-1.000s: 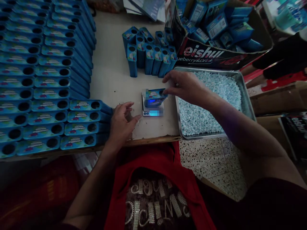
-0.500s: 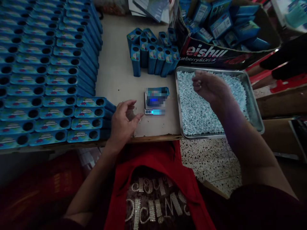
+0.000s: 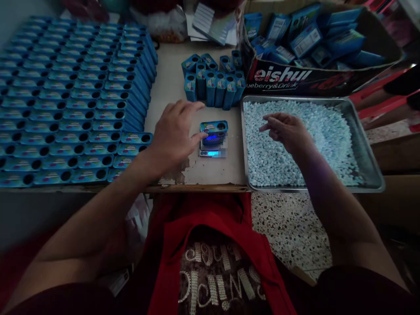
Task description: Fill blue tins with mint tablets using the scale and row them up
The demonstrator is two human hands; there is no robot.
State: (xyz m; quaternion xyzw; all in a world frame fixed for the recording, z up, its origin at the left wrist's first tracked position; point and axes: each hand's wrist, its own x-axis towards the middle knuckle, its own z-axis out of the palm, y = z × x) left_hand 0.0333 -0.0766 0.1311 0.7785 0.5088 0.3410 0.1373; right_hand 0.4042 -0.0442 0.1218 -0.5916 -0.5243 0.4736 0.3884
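A blue printed tin with a dark round hole in its top stands on a small digital scale, whose display glows blue. My left hand is open beside it, fingers apart. Its thumb tip reaches the tin's left edge; whether it touches I cannot tell. Over the metal tray hangs my right hand, open, with some fingers stretched to the left and nothing visible in them. Small pale-blue pellets fill most of that tray.
Many similar tins stand in tight rows at the left. A small group of tins stands behind the scale. At the back right, a cardboard box holds more tins. Papers lie at the back.
My left hand has moved up and toward the tin on the scale. My right hand, curled before, now has its fingers stretched out and sits slightly lower over the tray. The view has shifted.
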